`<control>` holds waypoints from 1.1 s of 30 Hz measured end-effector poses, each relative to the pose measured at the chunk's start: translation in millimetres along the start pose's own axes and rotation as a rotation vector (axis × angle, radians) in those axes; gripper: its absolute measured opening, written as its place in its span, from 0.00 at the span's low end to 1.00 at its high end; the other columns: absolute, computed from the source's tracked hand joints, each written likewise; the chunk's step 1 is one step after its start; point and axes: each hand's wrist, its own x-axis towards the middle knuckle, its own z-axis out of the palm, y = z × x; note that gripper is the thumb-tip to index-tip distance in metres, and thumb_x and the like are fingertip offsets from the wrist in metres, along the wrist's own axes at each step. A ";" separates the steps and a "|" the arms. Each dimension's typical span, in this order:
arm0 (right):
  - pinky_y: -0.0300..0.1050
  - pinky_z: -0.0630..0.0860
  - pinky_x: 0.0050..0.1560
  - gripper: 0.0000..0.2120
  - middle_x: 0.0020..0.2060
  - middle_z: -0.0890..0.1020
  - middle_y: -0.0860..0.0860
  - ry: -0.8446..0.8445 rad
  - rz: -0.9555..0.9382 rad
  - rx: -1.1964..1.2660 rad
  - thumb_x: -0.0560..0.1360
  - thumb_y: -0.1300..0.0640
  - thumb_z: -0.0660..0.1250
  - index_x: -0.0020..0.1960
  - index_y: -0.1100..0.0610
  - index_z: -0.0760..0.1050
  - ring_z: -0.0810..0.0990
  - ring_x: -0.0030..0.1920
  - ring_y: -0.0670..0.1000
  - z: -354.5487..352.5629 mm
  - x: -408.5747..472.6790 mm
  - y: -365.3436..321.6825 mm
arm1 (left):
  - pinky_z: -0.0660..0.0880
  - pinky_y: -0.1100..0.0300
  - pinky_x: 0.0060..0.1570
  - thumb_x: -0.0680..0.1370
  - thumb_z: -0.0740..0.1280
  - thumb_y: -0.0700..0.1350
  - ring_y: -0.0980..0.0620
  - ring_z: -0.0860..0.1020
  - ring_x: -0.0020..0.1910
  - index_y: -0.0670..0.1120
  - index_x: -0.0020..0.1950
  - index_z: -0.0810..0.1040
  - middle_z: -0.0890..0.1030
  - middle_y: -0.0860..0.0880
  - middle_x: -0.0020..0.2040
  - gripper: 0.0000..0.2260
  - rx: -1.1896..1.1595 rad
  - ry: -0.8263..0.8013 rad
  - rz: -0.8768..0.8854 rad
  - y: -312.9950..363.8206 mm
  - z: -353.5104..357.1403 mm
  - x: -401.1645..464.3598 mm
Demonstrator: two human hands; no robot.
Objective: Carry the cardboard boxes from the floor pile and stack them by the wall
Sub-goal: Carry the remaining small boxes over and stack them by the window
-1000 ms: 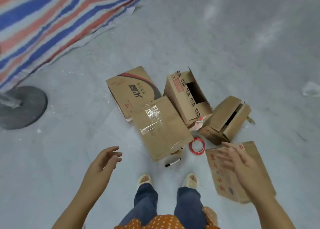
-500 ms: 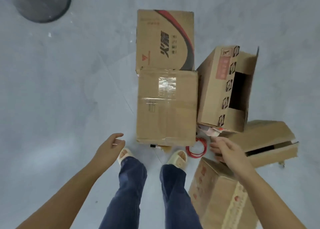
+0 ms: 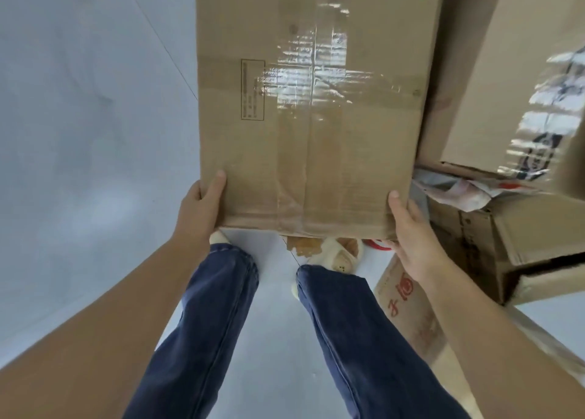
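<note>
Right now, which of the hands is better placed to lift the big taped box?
Neither alone; both. The left hand grips the taped box at its near left corner, the right hand at the near right corner, thumbs on top.

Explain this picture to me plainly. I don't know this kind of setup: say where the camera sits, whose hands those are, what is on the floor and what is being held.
There is no machine here. A person wears a wide-angle camera on the head, and it looks down at their own arms, legs and slippers. That is the only view.

The left hand and right hand grip the near corners of a taped box, thumbs on top, fingers under the edge.

On the grey floor more cardboard boxes crowd the right side: a tall one with shiny tape, an open box lying below it, and a box with red print beside the right leg. A bit of a red ring shows under the held box.

Whether the box has left the floor I cannot tell.
</note>
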 end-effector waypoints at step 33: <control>0.60 0.79 0.46 0.15 0.58 0.79 0.42 -0.070 -0.168 0.105 0.78 0.40 0.59 0.63 0.39 0.73 0.75 0.59 0.50 11.8 -233.7 -137.5 | 0.71 0.36 0.59 0.76 0.65 0.59 0.51 0.71 0.61 0.55 0.64 0.70 0.74 0.55 0.61 0.19 -0.446 -0.016 -0.064 94.7 -130.2 -208.1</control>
